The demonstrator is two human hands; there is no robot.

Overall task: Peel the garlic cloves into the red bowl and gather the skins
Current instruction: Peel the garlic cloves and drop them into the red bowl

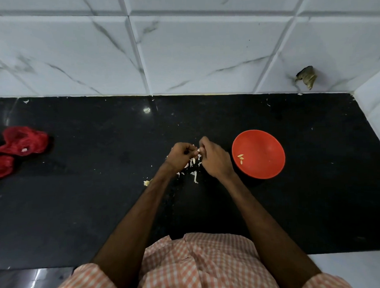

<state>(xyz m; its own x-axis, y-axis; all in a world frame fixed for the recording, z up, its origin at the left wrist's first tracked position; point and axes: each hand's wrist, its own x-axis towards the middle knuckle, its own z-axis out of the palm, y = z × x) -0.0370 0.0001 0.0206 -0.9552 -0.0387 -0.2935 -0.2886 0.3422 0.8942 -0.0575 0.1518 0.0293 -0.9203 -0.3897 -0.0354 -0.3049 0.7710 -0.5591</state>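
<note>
My left hand [179,156] and my right hand [213,159] meet over the black counter, both pinching a small garlic clove [198,151] between their fingertips. White garlic skins [194,175] lie scattered on the counter under and just in front of the hands. A small yellowish garlic piece [146,183] lies by my left forearm. The red bowl [263,165] stands to the right of my right hand, with a few peeled cloves [240,157] in its left part.
A red mesh bag [17,147] lies at the counter's far left. The white marble-tiled wall [181,47] runs along the back and turns at the right corner, with a dark scrap [307,76] stuck to it. The black counter [90,201] extends on both sides.
</note>
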